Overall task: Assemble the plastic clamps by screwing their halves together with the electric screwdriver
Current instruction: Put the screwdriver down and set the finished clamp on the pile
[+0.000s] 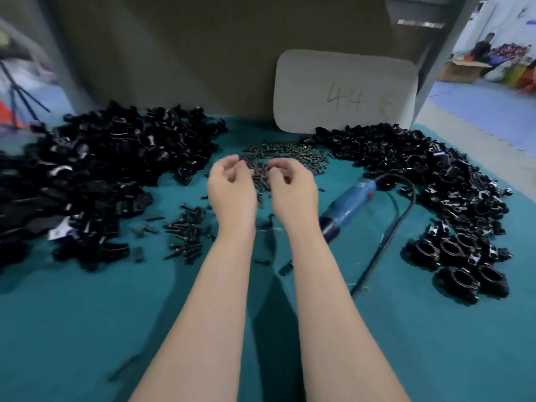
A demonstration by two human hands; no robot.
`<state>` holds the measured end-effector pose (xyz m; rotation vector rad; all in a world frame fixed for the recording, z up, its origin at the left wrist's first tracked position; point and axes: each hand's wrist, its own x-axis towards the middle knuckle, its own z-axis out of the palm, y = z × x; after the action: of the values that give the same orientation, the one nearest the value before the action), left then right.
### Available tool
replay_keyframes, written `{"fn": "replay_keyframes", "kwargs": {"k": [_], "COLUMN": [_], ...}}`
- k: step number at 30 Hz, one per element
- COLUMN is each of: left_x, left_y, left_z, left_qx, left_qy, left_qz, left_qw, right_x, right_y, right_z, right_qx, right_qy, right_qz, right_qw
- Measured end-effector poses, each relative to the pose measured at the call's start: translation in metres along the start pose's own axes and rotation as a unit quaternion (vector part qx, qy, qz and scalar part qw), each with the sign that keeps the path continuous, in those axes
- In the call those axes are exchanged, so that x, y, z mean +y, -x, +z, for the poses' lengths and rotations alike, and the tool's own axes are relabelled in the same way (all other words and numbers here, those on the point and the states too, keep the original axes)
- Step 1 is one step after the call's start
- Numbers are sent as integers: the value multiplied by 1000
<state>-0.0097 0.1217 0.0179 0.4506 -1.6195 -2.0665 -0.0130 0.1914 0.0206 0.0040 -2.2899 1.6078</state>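
Screws (290,153) lie piled beneath left hand (230,190) and right hand (293,192).

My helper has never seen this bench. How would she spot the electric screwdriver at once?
On the teal table, look just right of the right hand. The screwdriver lies there, trailing a black cord: the only blue thing among black parts.

head view, looking down, close over table (87,329)
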Motion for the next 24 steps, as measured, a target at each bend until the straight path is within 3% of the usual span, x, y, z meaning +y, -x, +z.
{"fn": "replay_keyframes", "kwargs": {"k": [2, 5, 10, 14, 17, 20, 24], "left_x": [4, 7, 6, 4, 3, 2, 2], "left_y": [-25, -52, -73, -80, -81, -80, -69], "left_z": [-32, -68, -90, -87, -84, -81, -69], "left_qx": [92, 156, 172, 171, 169, 164, 90], "left_qy": [51, 104, 126, 104, 95, 73, 23], "left_qz": [-55, -96, -113, -122, -122, -103, -84], "left_qw": [993, 978, 970, 972, 973, 978, 992], "right_x": [-5, -6, -8, 0, 1, -3, -7], "right_y": [1, -4, -16, -23, -22, -28, -41], "right_z": [39, 94, 151, 165, 163, 142, 81], "right_qx": [-100, -194, -284, -301, -235, -158, -155], "right_qy": [54, 188, 325, 342, 316, 164, 21], "right_qz": [-17, -56, -21, -20, -47, -53, -14], "right_qw": [993, 961, 902, 890, 918, 972, 988]}}
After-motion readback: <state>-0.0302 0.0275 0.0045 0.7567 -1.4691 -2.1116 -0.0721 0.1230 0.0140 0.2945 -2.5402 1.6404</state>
